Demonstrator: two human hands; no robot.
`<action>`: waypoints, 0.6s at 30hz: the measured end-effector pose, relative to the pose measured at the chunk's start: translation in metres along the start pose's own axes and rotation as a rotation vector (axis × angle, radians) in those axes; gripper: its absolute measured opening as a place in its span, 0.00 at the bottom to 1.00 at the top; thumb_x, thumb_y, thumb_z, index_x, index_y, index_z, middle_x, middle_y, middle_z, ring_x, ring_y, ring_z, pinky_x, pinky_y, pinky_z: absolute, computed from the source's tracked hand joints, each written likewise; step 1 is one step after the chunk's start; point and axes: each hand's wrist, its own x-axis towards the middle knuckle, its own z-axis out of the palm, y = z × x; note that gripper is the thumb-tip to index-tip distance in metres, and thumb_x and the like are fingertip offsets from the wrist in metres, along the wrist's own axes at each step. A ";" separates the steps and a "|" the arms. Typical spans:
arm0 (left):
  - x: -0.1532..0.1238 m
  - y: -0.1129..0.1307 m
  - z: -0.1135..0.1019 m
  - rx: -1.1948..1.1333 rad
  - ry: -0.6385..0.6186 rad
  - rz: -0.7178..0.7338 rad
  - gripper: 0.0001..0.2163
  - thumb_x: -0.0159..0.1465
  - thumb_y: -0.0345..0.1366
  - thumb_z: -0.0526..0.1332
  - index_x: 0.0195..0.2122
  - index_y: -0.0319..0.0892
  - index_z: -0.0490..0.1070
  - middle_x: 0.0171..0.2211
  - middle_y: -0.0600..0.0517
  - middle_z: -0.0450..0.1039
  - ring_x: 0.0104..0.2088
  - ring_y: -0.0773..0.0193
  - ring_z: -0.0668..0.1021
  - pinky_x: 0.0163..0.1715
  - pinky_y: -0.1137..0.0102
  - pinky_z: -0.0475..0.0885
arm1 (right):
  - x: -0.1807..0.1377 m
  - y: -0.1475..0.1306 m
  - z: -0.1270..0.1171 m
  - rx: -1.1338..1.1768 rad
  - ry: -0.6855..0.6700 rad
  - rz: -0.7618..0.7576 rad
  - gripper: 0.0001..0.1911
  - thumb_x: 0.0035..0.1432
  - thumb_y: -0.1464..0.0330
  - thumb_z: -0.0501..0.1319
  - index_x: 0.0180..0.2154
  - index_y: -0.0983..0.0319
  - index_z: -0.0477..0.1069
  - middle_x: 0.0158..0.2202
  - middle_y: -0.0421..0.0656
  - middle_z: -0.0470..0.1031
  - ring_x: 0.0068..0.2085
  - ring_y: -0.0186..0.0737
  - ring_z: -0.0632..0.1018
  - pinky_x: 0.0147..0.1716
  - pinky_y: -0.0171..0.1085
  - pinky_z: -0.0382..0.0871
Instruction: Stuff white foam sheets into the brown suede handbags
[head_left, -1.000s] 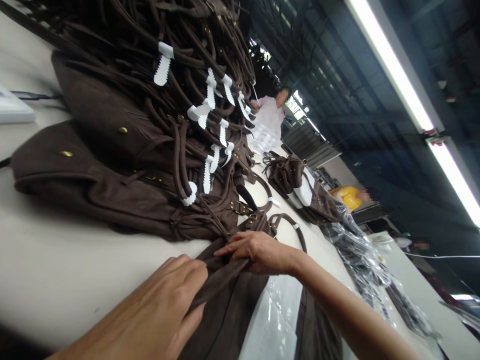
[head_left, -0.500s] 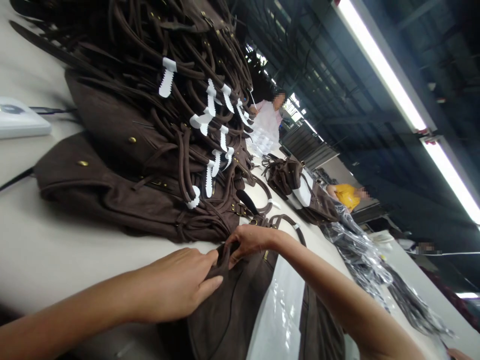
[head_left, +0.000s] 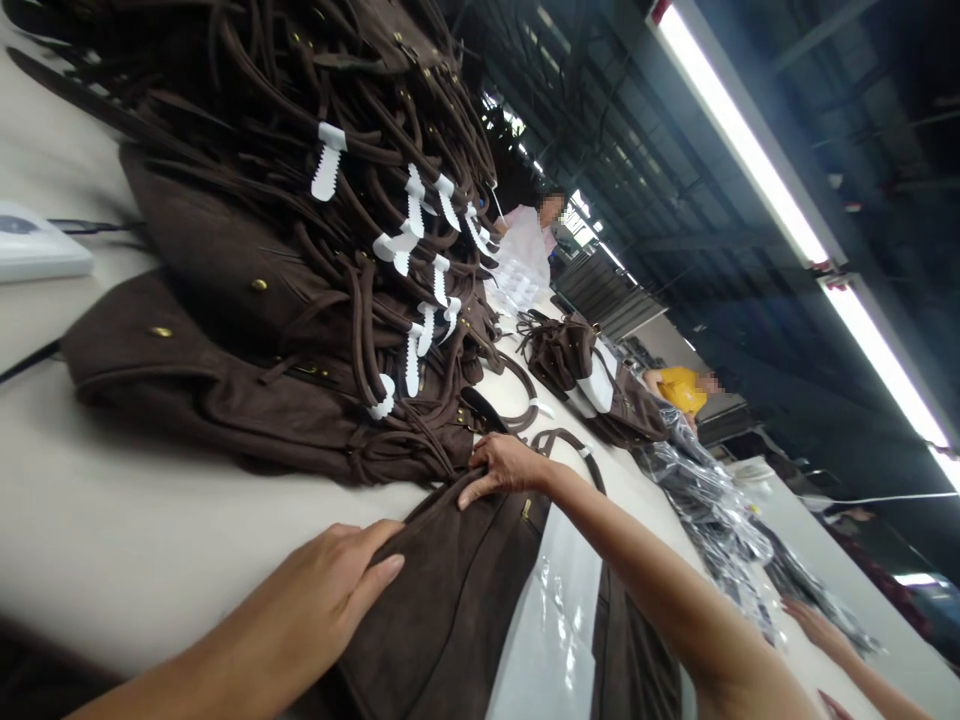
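Note:
A dark brown handbag lies on the table in front of me, with a small gold zip pull near its top. My left hand grips the bag's near left edge, thumb on the upper face and the other fingers partly hidden beneath. Further up that same edge, my right hand pinches the fabric at the corner by the handle. Across the bag's right part lies a white, plastic-covered strip. The bag's looped handle carries a small white wrap.
Brown bags are heaped at the left, several handles wrapped in white paper. More bags and clear-plastic-wrapped pieces line the far right. A white device sits far left. Another person's hand reaches in from the right.
My hands have moved apart along the bag's edge, the left toward me, and the bunched fabric now lies flatter. Another person's arm has come further in at the right.

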 end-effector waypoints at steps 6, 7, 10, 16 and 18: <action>-0.004 -0.008 0.009 -0.059 0.102 0.024 0.20 0.68 0.47 0.48 0.58 0.50 0.64 0.51 0.51 0.75 0.53 0.59 0.76 0.53 0.67 0.71 | -0.022 0.009 0.004 0.030 0.194 -0.207 0.21 0.47 0.51 0.69 0.29 0.62 0.76 0.33 0.41 0.76 0.41 0.39 0.76 0.60 0.45 0.53; -0.004 -0.009 0.010 -0.048 0.109 0.043 0.18 0.68 0.46 0.48 0.55 0.51 0.66 0.49 0.52 0.76 0.52 0.60 0.76 0.52 0.68 0.72 | -0.029 0.012 0.004 0.074 0.219 -0.222 0.20 0.46 0.51 0.70 0.31 0.62 0.77 0.36 0.42 0.77 0.44 0.40 0.76 0.60 0.46 0.54; -0.003 -0.008 0.011 -0.016 0.140 0.129 0.15 0.68 0.42 0.47 0.47 0.51 0.71 0.46 0.53 0.77 0.50 0.60 0.77 0.48 0.71 0.73 | -0.047 0.016 0.003 0.187 0.285 -0.269 0.18 0.48 0.53 0.69 0.31 0.62 0.77 0.37 0.43 0.78 0.45 0.41 0.74 0.54 0.44 0.62; -0.002 -0.007 0.019 0.036 0.205 0.126 0.12 0.68 0.41 0.48 0.36 0.50 0.70 0.41 0.55 0.77 0.50 0.61 0.77 0.48 0.73 0.71 | -0.063 0.009 -0.005 0.072 0.227 -0.208 0.16 0.59 0.55 0.62 0.36 0.62 0.76 0.43 0.48 0.76 0.52 0.43 0.72 0.59 0.46 0.59; -0.003 -0.010 0.022 0.054 0.224 0.140 0.11 0.68 0.41 0.49 0.35 0.50 0.70 0.41 0.55 0.77 0.51 0.61 0.76 0.51 0.72 0.70 | -0.058 0.009 -0.005 -0.026 0.200 -0.204 0.18 0.63 0.54 0.58 0.35 0.63 0.74 0.41 0.47 0.76 0.47 0.40 0.74 0.61 0.46 0.55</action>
